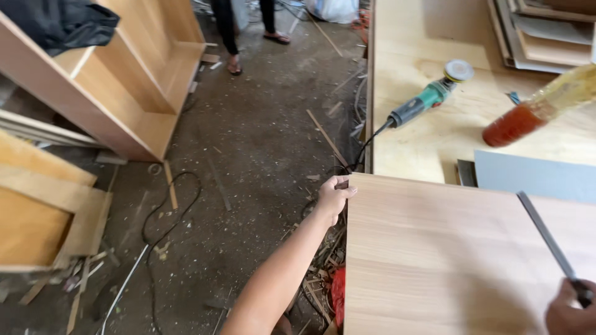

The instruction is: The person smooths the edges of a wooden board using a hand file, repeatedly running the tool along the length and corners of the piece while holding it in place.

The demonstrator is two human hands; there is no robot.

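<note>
A light wood-grain laminated board [447, 254] lies in front of me on a plywood workbench [428, 68]. My left hand [333, 197] grips the board's far left corner, thumb on top. At the bottom right, my right hand [568, 310] is closed around the handle of a long flat grey metal file [545, 233], whose blade rests diagonally across the board's right part.
A green angle grinder [428, 99] with its black cord lies on the bench, beside a blurred orange bottle [537, 113] and a grey sheet [534, 177]. A wooden cabinet carcass [133, 87] stands left. Cables and wood scraps litter the dirt floor [248, 155]. A person's legs [231, 37] stand beyond.
</note>
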